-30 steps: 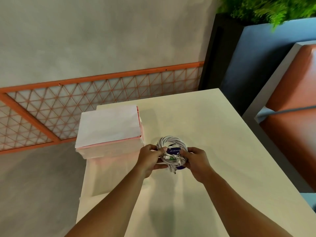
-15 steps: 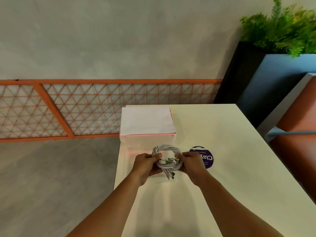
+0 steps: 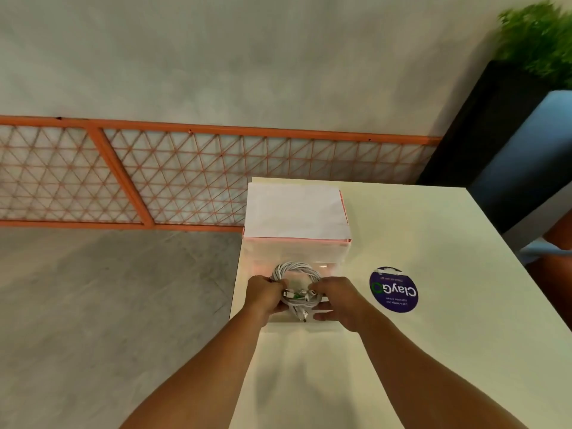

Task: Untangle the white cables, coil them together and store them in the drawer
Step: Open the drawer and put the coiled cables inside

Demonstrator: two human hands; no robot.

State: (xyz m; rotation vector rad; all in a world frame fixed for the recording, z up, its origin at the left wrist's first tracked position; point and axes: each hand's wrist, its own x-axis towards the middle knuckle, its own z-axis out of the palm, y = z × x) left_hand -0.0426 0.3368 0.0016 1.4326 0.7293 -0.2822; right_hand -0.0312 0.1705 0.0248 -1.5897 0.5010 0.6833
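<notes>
On my screen, all I get of the person is two arms and two hands, everything bare. The left forearm and the right forearm are uncovered skin from the bottom of the view up to the wrists, each broad low down and tapering toward the wrist. The left hand and the right hand are bare too — the knuckles show as rounded bumps, but the nails are too blurred for me to make out.
</notes>
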